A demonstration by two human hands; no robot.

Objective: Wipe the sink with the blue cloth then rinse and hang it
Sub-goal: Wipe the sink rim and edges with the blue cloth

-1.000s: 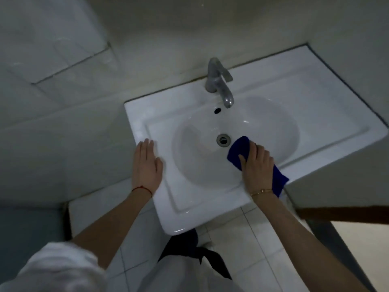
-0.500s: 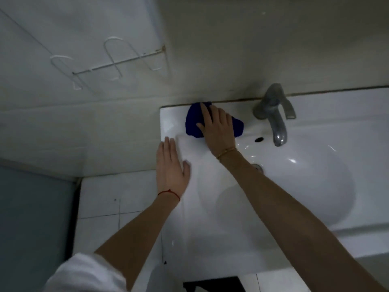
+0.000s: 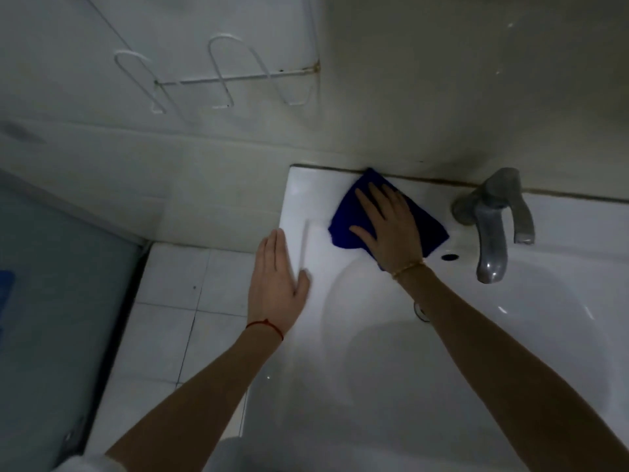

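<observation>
**Blue cloth pressed flat on the far left ledge of the sink**

Head view: The right hand (image 3: 388,229) is lying palm-down on the blue cloth (image 3: 343,216), its fingers straight and spread a little, pressing the fabric onto the flat ledge of the white sink (image 3: 340,420) rather than curling round it. The cloth is sitting at the far left corner of that ledge, its far tip touching the dark seam where the sink is meeting the wall, and its right edge is lying near the base of the grey faucet (image 3: 490,229) without touching it. A thin gold bracelet (image 3: 408,269) is circling the right wrist, and the right forearm is crossing over the basin, hiding most of the drain.

The left hand (image 3: 277,284) is resting flat on the left rim of the sink, fingers straight and held together, thumb out to the right, holding nothing. A red string (image 3: 267,325) is showing on the left wrist. The small overflow hole (image 3: 450,256) is sitting just left of the faucet spout.

On the wall, far and to the left, a white wire rack (image 3: 221,80) with looped hooks is hanging. White floor tiles (image 3: 170,318) are lying left of the sink.
</observation>
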